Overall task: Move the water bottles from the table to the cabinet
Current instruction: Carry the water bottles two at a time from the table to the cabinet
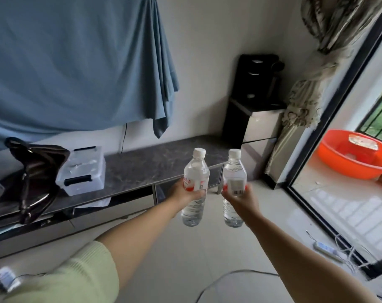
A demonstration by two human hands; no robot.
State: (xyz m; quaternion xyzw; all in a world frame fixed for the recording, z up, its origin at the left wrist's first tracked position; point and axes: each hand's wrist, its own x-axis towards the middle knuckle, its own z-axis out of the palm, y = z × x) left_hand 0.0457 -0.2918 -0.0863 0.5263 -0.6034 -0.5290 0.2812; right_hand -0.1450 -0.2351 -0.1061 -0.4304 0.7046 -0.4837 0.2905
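I hold two clear water bottles with white caps and red-and-white labels upright in the air in front of me. My left hand (186, 194) grips the left bottle (196, 171) around its label. My right hand (242, 199) grips the right bottle (234, 169) around its label too. Both bottles hang above the tiled floor, just in front of the long low cabinet (142, 169) with its dark marbled top. Their lower halves show below my fingers.
On the cabinet top sit a dark brown bag (36, 171) and a clear plastic box (83, 170). A black water dispenser (254, 101) stands in the corner. An orange basin (351, 157) lies beyond the sliding glass door. Cables and a power strip (326, 250) lie on the floor at right.
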